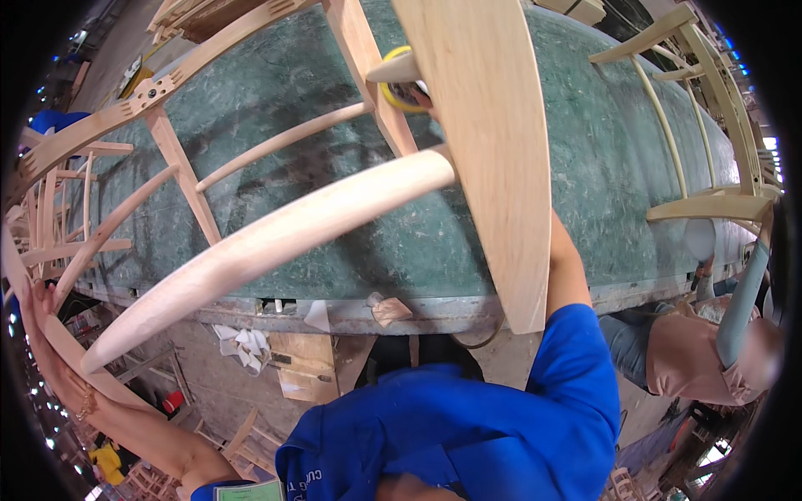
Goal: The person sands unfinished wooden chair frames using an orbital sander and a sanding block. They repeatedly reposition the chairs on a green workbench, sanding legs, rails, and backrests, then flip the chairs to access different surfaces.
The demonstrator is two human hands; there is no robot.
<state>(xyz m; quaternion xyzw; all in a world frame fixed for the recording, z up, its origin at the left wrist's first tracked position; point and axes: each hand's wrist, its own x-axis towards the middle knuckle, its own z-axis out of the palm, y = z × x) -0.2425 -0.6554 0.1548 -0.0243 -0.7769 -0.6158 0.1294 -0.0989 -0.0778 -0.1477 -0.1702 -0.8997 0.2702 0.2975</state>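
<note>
A pale wooden chair frame stands tilted across the green tabletop, with a broad flat leg point(493, 150) close in front of me and a rounded stretcher point(276, 221) running down to the left. At the far left, my left hand point(43, 305) is closed around a curved part of the frame. My right arm passes behind the broad leg. Most of my right hand point(433, 111) is hidden there; the part that shows is against a round tool with a yellow rim point(401, 98), next to an upright of the frame. The tool's exact kind cannot be made out.
The green table point(585, 150) has a worn near edge. Another chair frame point(702, 100) stands at its right end, near a person in a pink top point(693, 355). More wooden frames point(71, 200) crowd the left. A crumpled cloth point(389, 310) lies at the near edge.
</note>
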